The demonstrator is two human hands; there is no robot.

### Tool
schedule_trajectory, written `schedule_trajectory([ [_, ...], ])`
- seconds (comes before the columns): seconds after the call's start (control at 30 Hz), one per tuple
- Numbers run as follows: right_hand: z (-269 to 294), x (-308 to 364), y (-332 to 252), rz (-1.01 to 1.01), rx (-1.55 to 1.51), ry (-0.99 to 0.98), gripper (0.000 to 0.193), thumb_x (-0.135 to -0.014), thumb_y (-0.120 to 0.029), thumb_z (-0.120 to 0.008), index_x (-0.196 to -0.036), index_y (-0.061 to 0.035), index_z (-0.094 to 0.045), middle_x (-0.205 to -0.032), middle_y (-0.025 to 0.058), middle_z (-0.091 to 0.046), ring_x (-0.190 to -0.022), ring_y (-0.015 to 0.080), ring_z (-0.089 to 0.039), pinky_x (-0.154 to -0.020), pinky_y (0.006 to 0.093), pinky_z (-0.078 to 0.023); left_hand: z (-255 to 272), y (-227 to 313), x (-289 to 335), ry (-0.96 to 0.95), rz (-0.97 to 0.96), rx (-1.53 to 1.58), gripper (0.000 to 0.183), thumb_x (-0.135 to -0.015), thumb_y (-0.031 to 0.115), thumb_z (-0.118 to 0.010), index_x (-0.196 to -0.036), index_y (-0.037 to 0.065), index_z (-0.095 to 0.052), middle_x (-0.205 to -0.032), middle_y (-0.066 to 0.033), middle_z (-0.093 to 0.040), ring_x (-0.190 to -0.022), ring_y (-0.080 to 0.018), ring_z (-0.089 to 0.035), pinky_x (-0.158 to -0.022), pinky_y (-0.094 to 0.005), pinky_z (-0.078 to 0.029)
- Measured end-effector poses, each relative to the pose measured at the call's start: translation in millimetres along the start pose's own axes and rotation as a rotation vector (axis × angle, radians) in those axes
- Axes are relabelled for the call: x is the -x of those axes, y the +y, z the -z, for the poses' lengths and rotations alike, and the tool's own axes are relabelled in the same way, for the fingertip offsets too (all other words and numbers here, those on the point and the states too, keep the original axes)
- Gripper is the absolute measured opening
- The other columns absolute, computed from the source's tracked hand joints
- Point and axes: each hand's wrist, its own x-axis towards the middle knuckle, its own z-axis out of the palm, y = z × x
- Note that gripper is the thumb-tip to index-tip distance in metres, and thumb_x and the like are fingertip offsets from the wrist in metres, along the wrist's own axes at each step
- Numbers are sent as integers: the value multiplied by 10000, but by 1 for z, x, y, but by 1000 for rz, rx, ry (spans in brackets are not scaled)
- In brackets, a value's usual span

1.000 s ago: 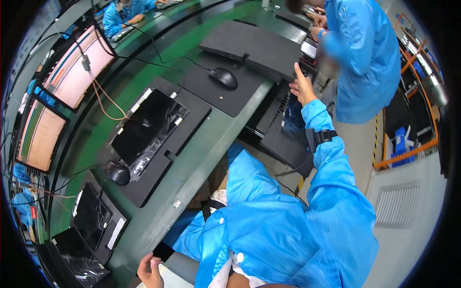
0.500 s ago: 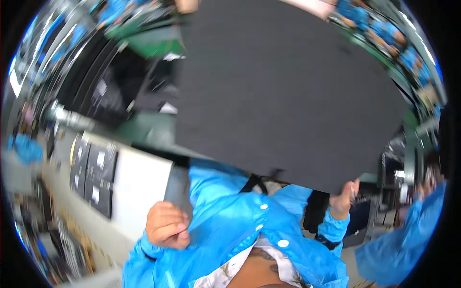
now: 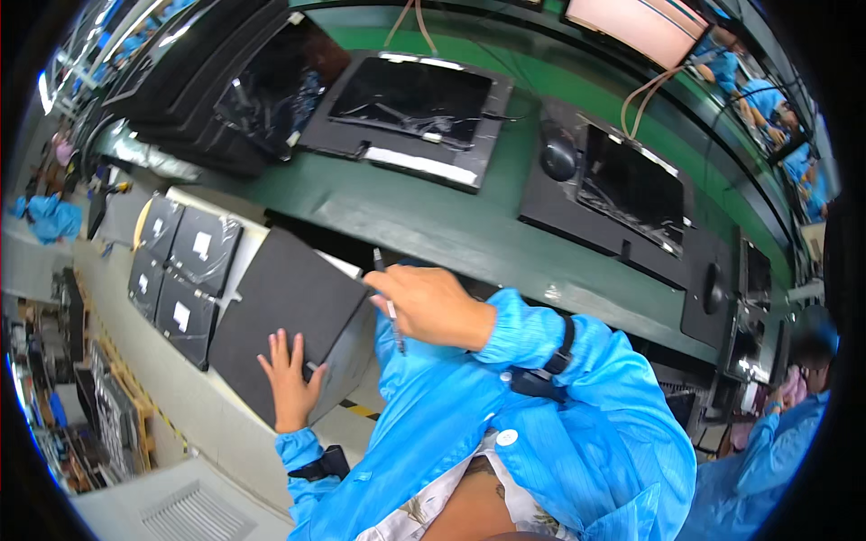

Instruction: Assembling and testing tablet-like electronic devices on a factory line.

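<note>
My left hand (image 3: 293,380) lies with fingers spread on a dark grey, foam-like sheet (image 3: 281,293). The sheet rests over a white surface (image 3: 196,196) at my left, beside the bench. Close to its right corner, my right hand (image 3: 431,307) is closed around a slim pen-like tool (image 3: 394,326), black at the upper end and paler below. The tool's exact kind is unclear. Four-sided black panels wrapped in clear film (image 3: 187,317) lie just left of the sheet, several together.
The green bench (image 3: 388,203) carries two dark screen panels (image 3: 410,101) (image 3: 631,189) on grey foam pads. A black mouse (image 3: 557,155) sits on one pad. Black foam trays (image 3: 194,108) are stacked at the far left. A person in blue (image 3: 767,451) is at the right.
The large dark sheet, held up across the view before, now lies at my left. My left hand has opened onto it, and my right hand has come left across my body with the pen-like tool.
</note>
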Motion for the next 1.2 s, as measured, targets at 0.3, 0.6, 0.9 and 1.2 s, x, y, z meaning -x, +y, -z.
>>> schedule_trajectory([
  [0.3,161,-2,61,-187,799,3,389,-814,-81,-669,-1199,-32,-639,-823,102,-591,-729,309,-621,-621,426,-506,83,133,-148,199,-511,317,441,-802,121,-787,-1210,4,-668,-1243,-169,-668,-1198,-381,-606,-1098,-537,-415],
  [0.6,157,-63,180,-347,836,48,234,-855,-284,-693,-929,-68,-745,-968,110,-646,-998,300,-604,-858,449,-441,40,219,-308,244,-683,198,929,-805,414,-814,-1524,3,-393,-1609,-239,-318,-1525,-397,-242,-1228,-600,-107],
  [0.9,200,-88,109,-199,630,15,225,-842,-275,-697,-891,-67,-625,-730,165,-664,-692,369,-676,-613,480,-525,42,215,-357,595,-808,271,546,-737,-76,-675,-1272,30,-656,-1347,-223,-616,-1300,-390,-566,-1116,-531,-411],
  [1.2,205,-59,62,67,516,160,490,-814,-384,-822,-1220,-146,-688,-645,126,-622,-582,331,-631,-526,403,-483,140,198,-251,753,-698,-53,483,-726,-80,-651,-1198,14,-701,-1228,-158,-702,-1186,-357,-656,-1035,-479,-513],
])
